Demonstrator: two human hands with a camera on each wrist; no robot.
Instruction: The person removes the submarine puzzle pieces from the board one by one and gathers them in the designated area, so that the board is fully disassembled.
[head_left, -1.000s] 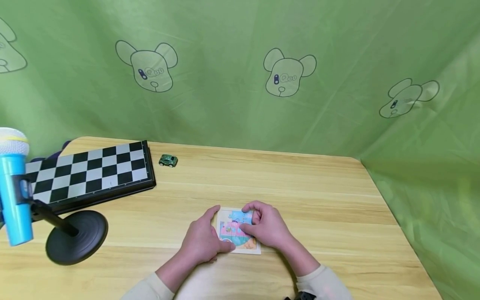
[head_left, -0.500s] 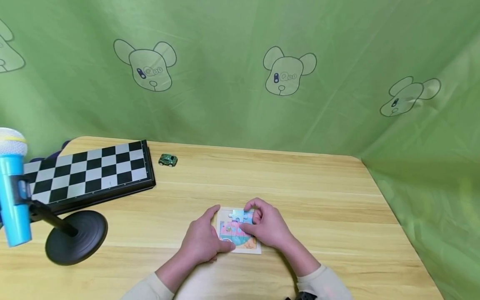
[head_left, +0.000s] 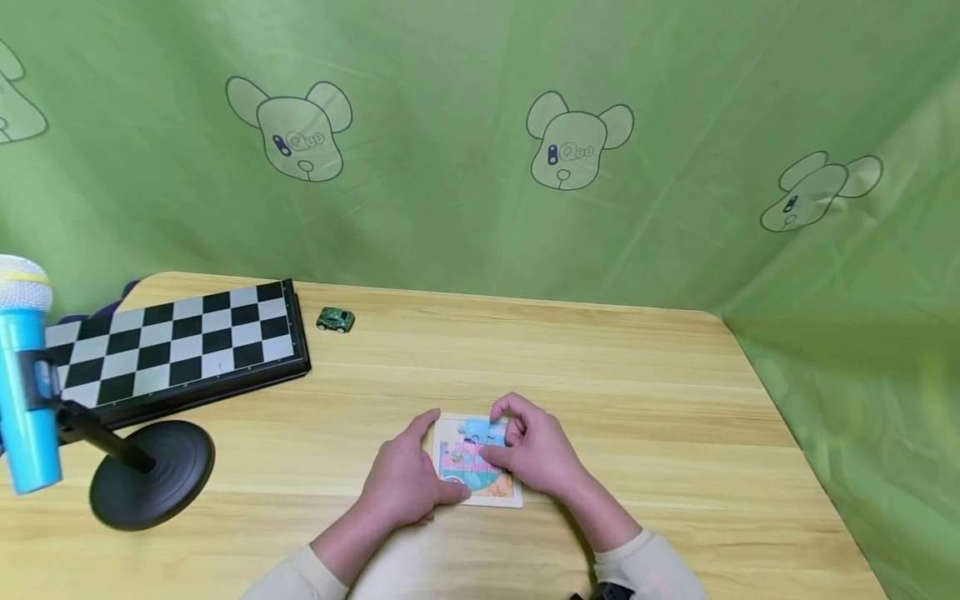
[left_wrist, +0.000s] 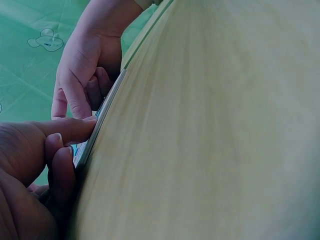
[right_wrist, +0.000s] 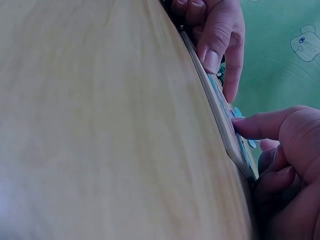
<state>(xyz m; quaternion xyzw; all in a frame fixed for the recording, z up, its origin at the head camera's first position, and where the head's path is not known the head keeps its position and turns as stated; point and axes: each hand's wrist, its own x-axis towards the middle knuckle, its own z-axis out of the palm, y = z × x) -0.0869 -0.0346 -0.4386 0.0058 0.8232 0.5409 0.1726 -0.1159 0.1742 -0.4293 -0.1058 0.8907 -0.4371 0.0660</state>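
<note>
A small square puzzle tray (head_left: 516,502) lies flat on the wooden desk (head_left: 637,400), near its front edge and right before the person. Inside the tray sit coloured puzzle pieces: pink and blue ones across the middle, an orange patch at the front right corner. Part of the tray's pale floor shows bare along its far left edge.

The left hand (head_left: 405,479) rests on the desk against the tray's left side, the thumb stretched along the far left corner and the other fingers loosely curled at the near left edge, steadying it. In the left wrist view a fingertip (left_wrist: 80,129) of this hand lies on the tray's rim. The right hand (head_left: 536,454) lies over the tray's right side with its fingers curled. Its thumb and forefinger pinch a light blue puzzle piece (head_left: 477,429) at the far edge of the tray. Whether that piece sits flat in its place or is raised a little cannot be told.

Well apart to the left lies a black and white chessboard (head_left: 172,346), with a small green toy car (head_left: 335,319) just beside its far right corner. Nearer the front left stands a blue microphone (head_left: 26,400) on a round black stand (head_left: 153,473). A green curtain (head_left: 480,142) printed with bear heads hangs behind the desk.
</note>
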